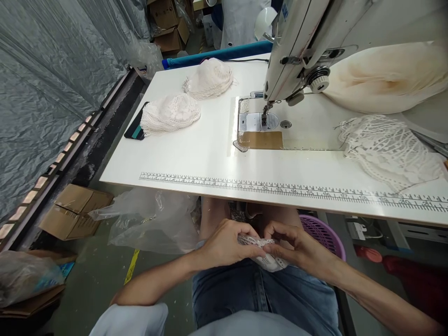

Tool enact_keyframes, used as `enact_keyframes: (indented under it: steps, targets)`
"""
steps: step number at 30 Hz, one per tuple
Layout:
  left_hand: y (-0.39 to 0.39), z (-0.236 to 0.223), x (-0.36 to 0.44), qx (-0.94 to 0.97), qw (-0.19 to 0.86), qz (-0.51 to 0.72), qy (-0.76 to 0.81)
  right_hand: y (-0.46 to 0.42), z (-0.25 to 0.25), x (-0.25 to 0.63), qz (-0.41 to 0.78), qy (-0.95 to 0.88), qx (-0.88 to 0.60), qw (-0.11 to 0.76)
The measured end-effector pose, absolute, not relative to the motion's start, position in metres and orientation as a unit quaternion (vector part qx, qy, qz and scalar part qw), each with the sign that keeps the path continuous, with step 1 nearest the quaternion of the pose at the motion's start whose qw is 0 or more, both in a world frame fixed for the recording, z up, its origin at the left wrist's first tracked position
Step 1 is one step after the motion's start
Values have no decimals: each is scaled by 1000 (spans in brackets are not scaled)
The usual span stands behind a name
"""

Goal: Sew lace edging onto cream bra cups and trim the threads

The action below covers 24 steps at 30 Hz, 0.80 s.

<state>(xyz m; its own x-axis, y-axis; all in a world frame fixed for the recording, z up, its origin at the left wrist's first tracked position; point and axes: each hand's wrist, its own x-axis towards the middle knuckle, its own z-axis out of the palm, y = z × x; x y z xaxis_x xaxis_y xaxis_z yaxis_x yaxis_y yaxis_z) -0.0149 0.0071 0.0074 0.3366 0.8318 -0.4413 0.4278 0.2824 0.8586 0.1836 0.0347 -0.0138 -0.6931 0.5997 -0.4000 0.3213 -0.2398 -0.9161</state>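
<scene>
Over my lap, below the table's front edge, both my hands pinch a piece of white lace fabric. My left hand has its thumb and fingers closed on the lace's left side. On the right side, my right hand grips the upper edge between thumb and fingers. The fingertips of the two hands are close together, and part of the lace is hidden behind them. Its lower part bulges down in a rounded shape.
A sewing machine stands on the white table, which has a printed ruler along its front. Lace piles lie at left, back and right. Below are a purple basket, plastic bag and cardboard box.
</scene>
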Motion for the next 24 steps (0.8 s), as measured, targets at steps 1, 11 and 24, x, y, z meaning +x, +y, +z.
enact_keyframes:
  steps: [1,11,24]
  targets:
    - [7,7,-15,564,592,177,547,34,-13,184,682,-616,-378,113]
    - [6,6,-17,508,644,195,537,32,-10,186,581,-719,-358,130]
    - [5,4,-16,476,657,214,543,33,-9,183,622,-694,-328,157]
